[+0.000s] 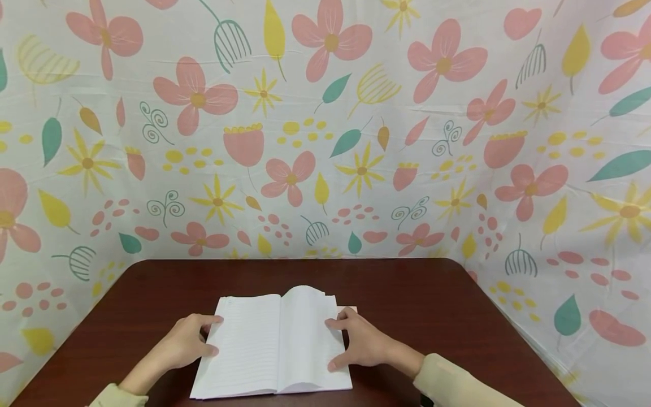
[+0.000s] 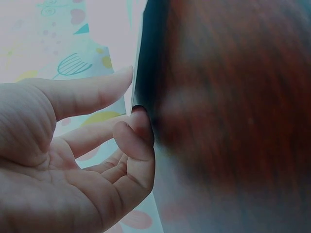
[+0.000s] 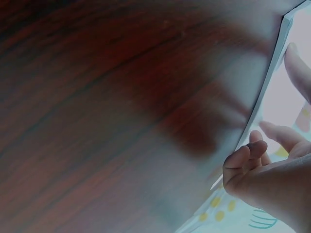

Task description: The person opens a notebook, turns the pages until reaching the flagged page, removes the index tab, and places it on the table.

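An open notebook (image 1: pixel 249 345) with white, faintly lined pages lies on the table. Its right-hand page (image 1: pixel 307 333) bulges up beside the spine. My left hand (image 1: pixel 185 342) grips the left edge, thumb and index finger on the page; in the left wrist view a curled fingertip (image 2: pixel 141 127) comes round the edge. At the opposite edge my right hand (image 1: pixel 363 342) holds the notebook, with thumb and index finger apart on the page. The right wrist view has its other fingers (image 3: pixel 238 162) curled against the edge; how far they reach underneath is hidden.
The dark reddish-brown table (image 1: pixel 417 299) has rounded far corners. A flower-patterned curtain (image 1: pixel 325 141) hangs behind it and along both sides. A small pale tan piece (image 1: pixel 354 309) shows behind the right hand, mostly covered, its kind unclear.
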`<state>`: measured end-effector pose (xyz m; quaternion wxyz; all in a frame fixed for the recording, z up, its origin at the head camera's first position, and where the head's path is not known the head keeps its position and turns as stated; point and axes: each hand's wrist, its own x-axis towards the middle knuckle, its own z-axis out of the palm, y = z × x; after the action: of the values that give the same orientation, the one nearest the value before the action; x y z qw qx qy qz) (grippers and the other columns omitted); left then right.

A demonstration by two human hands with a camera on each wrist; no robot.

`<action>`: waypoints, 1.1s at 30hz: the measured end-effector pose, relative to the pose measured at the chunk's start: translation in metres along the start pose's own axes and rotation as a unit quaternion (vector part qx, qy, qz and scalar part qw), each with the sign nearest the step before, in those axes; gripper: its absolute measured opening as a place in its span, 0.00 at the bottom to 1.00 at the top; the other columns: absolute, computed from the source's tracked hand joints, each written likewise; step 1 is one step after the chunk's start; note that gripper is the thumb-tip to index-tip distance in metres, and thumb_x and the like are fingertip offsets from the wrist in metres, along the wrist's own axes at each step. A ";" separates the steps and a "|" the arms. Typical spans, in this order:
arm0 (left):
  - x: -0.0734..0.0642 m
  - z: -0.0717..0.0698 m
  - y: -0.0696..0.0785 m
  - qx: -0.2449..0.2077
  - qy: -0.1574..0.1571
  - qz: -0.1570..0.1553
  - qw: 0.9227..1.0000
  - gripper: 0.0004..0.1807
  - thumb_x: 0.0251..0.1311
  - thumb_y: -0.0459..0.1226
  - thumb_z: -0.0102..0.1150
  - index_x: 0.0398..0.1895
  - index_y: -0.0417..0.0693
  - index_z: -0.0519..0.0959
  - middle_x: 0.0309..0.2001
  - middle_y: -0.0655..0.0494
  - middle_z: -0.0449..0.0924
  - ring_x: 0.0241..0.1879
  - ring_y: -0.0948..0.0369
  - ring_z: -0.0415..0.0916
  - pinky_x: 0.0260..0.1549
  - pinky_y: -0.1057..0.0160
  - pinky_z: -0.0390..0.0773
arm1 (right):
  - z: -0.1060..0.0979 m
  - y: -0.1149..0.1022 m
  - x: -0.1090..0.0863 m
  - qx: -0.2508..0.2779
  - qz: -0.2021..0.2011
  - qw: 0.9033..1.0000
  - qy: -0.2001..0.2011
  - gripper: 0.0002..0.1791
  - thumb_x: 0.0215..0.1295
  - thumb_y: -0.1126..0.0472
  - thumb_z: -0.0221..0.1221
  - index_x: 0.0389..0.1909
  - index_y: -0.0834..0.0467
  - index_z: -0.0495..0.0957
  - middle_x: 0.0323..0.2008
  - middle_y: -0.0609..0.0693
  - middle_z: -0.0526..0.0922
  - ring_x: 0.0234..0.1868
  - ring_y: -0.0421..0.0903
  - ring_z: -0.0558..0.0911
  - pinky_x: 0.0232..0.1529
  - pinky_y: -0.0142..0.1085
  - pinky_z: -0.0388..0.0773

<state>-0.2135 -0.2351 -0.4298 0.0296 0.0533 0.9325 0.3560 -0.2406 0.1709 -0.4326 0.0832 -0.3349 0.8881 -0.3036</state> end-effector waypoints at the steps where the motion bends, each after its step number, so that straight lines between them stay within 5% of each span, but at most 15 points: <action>1: 0.000 0.000 0.000 0.000 0.000 0.000 1.000 0.34 0.47 0.25 0.81 0.61 0.33 0.82 0.39 0.49 0.80 0.29 0.59 0.78 0.30 0.57 0.80 | 0.001 -0.001 0.001 0.001 -0.002 1.000 0.004 0.49 0.51 0.50 0.82 0.70 0.69 0.75 0.51 0.51 0.70 0.49 0.50 0.72 0.50 0.36 0.72; 13: 0.002 -0.001 0.002 0.007 0.004 -0.001 1.000 0.34 0.46 0.25 0.81 0.61 0.34 0.82 0.39 0.49 0.80 0.28 0.59 0.78 0.30 0.58 0.80 | 0.009 -0.007 0.010 -0.023 0.027 0.998 0.055 0.52 0.45 0.47 0.85 0.68 0.70 0.76 0.53 0.58 0.73 0.49 0.52 0.75 0.52 0.42 0.76; 22: 0.001 0.001 0.001 -0.003 -0.001 -0.009 1.000 0.34 0.47 0.25 0.81 0.61 0.33 0.82 0.39 0.49 0.80 0.28 0.58 0.79 0.30 0.57 0.81 | 0.015 -0.008 0.018 -0.082 0.030 0.995 0.057 0.55 0.42 0.38 0.83 0.68 0.67 0.78 0.53 0.55 0.75 0.45 0.48 0.76 0.44 0.38 0.77; 33: 0.001 0.001 0.000 0.002 0.002 -0.010 1.000 0.34 0.46 0.25 0.81 0.61 0.34 0.82 0.40 0.49 0.79 0.28 0.59 0.78 0.29 0.57 0.80 | 0.018 -0.022 0.028 -0.131 0.039 0.989 0.050 0.56 0.43 0.34 0.82 0.70 0.62 0.78 0.58 0.56 0.76 0.50 0.50 0.78 0.49 0.42 0.80</action>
<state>-0.2146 -0.2337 -0.4307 0.0314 0.0429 0.9338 0.3540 -0.2435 0.1317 -0.4326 0.0061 -0.2927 0.9355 -0.1976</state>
